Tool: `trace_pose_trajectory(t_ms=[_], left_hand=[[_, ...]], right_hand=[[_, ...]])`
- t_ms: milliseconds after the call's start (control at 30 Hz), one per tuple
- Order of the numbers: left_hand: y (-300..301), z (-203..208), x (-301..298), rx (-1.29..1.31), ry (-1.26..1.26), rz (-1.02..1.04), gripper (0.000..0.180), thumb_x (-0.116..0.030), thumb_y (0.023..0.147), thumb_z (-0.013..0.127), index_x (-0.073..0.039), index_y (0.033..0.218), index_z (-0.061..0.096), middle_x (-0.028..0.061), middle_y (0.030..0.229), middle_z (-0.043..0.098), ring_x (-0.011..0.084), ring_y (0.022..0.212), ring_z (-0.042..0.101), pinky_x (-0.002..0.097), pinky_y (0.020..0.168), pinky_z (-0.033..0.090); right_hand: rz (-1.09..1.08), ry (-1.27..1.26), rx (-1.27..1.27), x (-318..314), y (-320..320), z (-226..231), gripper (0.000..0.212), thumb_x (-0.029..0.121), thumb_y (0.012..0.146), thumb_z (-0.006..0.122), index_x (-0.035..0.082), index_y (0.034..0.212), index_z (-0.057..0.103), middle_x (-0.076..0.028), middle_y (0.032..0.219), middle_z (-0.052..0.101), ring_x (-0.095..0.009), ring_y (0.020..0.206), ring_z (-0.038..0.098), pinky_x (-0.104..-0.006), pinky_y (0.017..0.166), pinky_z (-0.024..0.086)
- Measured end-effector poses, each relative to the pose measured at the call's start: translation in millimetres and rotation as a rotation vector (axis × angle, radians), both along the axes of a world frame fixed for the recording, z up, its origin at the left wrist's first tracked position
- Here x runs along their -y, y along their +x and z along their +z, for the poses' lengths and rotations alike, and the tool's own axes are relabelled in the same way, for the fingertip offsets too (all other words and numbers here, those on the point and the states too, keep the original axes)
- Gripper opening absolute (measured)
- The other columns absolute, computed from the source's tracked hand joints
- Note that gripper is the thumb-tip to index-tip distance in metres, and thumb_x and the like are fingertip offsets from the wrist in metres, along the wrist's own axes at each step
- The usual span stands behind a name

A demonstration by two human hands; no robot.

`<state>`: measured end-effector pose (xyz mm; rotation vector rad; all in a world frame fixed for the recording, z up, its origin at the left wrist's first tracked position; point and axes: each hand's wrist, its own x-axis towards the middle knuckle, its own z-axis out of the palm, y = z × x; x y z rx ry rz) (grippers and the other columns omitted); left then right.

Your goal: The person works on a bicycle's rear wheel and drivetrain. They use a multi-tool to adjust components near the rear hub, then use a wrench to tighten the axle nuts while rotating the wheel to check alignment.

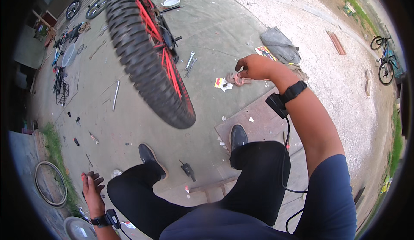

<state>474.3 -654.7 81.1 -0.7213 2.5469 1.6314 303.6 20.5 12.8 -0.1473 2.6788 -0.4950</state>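
Observation:
A bicycle wheel with a knobby black tyre point(142, 67) and red spokes stands raised in front of me. To its right, my right hand point(254, 67) reaches out with its fingers curled downward, close over a pinkish-red, ring-shaped thing point(240, 80) on the ground mat. What lies between those fingertips is hidden. Beside it is a small yellow and red packet point(223, 84). At the lower left, my left hand point(92, 190) hangs beside my knee, fingers loosely spread. A small red spot shows at one fingertip, too small to name.
Two wrenches point(189, 62) lie right of the wheel, and a metal bar point(116, 95) to its left. A grey bag point(280, 45) sits beyond my right hand. A black tool point(187, 171) lies between my feet. Bicycle parts point(60, 82) lie far left.

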Motion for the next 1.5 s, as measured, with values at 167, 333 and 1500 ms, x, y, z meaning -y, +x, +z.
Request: trace_pose_trajectory(t_ms=[167,333,1500], left_hand=[[-36,-4,-32,0.061,-0.067,-0.136,0.049,-0.042,0.105,0.050,-0.004,0.135,0.053,0.0071,0.126,0.061,0.0198,0.113,0.060,0.0345,0.095,0.045],[-31,-19,-18,-0.003,-0.297,-0.028,0.049,-0.038,0.106,0.048,-0.002,0.139,0.049,0.0112,0.133,0.058,0.0243,0.123,0.056,0.0379,0.102,0.044],[-22,-17,-7,0.010,-0.344,0.356,0.059,-0.040,0.106,0.043,-0.004,0.151,0.031,0.0207,0.151,0.045,0.0297,0.144,0.039,0.0481,0.115,0.034]], right_hand=[[-0.061,0.005,0.018,0,-66,-95,0.045,0.035,0.089,0.070,0.016,0.129,0.064,-0.013,0.118,0.069,-0.034,0.112,0.064,-0.0448,0.092,0.052],[0.020,-0.028,0.041,32,-115,-168,0.054,0.035,0.088,0.072,0.017,0.137,0.058,-0.009,0.133,0.060,-0.033,0.121,0.059,-0.0456,0.099,0.051],[0.157,0.077,0.074,133,-261,-328,0.062,0.017,0.094,0.059,0.019,0.153,0.040,-0.002,0.165,0.025,-0.026,0.153,0.021,-0.0587,0.119,0.025]])
